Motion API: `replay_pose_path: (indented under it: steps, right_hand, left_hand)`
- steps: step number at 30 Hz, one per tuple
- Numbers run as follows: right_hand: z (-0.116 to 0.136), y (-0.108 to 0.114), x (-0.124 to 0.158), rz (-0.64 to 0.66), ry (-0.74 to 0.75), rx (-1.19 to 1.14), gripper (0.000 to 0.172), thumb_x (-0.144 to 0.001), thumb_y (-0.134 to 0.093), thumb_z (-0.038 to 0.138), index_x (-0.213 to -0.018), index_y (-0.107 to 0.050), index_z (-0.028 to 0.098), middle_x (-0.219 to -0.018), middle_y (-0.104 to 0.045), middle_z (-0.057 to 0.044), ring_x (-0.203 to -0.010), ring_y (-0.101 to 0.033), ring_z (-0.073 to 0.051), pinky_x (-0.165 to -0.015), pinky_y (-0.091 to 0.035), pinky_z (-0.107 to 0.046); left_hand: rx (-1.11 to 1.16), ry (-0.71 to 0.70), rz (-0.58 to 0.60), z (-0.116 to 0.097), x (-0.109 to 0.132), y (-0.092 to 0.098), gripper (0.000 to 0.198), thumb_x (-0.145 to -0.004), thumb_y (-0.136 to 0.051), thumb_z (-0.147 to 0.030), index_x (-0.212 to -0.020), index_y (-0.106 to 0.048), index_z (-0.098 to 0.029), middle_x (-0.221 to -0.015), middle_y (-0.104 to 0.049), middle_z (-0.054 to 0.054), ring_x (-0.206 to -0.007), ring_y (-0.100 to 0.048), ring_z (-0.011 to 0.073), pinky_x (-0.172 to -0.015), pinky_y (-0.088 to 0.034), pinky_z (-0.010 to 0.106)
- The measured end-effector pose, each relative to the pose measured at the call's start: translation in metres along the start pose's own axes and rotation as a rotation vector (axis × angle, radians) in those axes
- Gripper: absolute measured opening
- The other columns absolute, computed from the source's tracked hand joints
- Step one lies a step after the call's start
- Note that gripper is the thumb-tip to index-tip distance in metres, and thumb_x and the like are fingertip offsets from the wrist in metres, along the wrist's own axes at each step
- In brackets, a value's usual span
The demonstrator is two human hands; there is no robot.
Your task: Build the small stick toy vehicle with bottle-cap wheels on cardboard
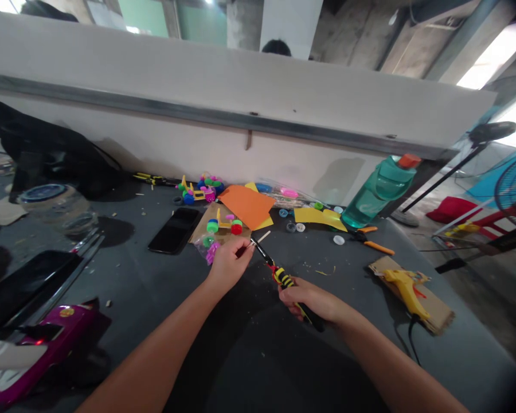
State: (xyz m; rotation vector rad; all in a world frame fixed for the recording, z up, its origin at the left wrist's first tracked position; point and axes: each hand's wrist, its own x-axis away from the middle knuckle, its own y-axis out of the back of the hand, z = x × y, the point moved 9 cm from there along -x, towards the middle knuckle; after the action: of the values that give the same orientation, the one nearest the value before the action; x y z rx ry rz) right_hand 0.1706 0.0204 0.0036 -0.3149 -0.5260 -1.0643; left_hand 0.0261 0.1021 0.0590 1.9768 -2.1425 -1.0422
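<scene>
My left hand [231, 263] pinches a thin pale stick [264, 236], which sticks out to the right past my fingertips. My right hand [307, 299] is wrapped round a hand tool with a black-and-yellow striped handle [282, 277], red near its neck, and a narrow dark front end. Its kind is not clear from this angle. The tool's tip reaches the stick beside my left fingertips. Just behind lie a small toy frame [225, 224] with green and red wheels, and a clear bag [207, 246] with purple and green pieces.
Orange paper [247, 205] and yellow paper [320, 217] lie at the back. A black phone [175, 230] is left of them. A green bottle [380, 192], orange-handled pliers [378, 246] and a yellow glue gun [406, 291] on cardboard stand or lie right. A clear jar [54, 209] is left.
</scene>
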Motion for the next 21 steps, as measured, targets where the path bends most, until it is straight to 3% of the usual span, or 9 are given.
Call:
replay_pose_path:
  steps: [8, 12, 17, 21]
  right_hand:
    - [-0.001, 0.0, 0.001, 0.002, 0.004, -0.051, 0.019, -0.062, -0.053, 0.028, -0.075, -0.044, 0.019, -0.053, -0.039, 0.007, -0.044, -0.035, -0.007, -0.042, -0.028, -0.02]
    - [-0.001, 0.004, 0.006, -0.008, 0.022, -0.098, 0.036, -0.06, -0.061, 0.026, -0.093, -0.05, 0.017, -0.062, -0.048, 0.004, -0.054, -0.042, -0.009, -0.051, -0.036, -0.022]
    - [0.006, 0.01, 0.005, 0.066, 0.093, -0.502, 0.045, -0.06, -0.062, 0.028, -0.102, -0.053, 0.013, -0.082, -0.055, -0.003, -0.068, -0.051, -0.012, -0.066, -0.044, -0.027]
    - [0.019, 0.012, 0.003, 0.185, 0.139, -0.815, 0.042, -0.073, -0.048, 0.035, -0.112, -0.048, 0.019, -0.095, -0.056, -0.006, -0.092, -0.055, -0.023, -0.083, -0.043, -0.049]
  left_hand:
    - [-0.001, 0.034, -0.048, -0.002, 0.002, 0.001, 0.021, -0.082, -0.047, -0.031, -0.066, -0.051, -0.018, -0.056, -0.048, -0.003, -0.053, -0.045, 0.0116, -0.05, -0.033, 0.023]
    - [0.009, 0.103, -0.124, 0.005, 0.003, 0.01, 0.021, -0.083, -0.048, -0.032, -0.068, -0.054, -0.019, -0.053, -0.048, -0.004, -0.051, -0.046, 0.011, -0.05, -0.034, 0.022]
    - [0.136, 0.212, -0.252, 0.021, 0.005, 0.023, 0.019, -0.083, -0.048, -0.034, -0.074, -0.056, -0.019, -0.051, -0.048, -0.005, -0.045, -0.046, 0.0097, -0.047, -0.036, 0.022]
    - [0.173, 0.224, -0.241, 0.022, 0.005, 0.021, 0.019, -0.082, -0.05, -0.033, -0.072, -0.056, -0.019, -0.052, -0.048, -0.005, -0.048, -0.047, 0.0095, -0.047, -0.037, 0.021]
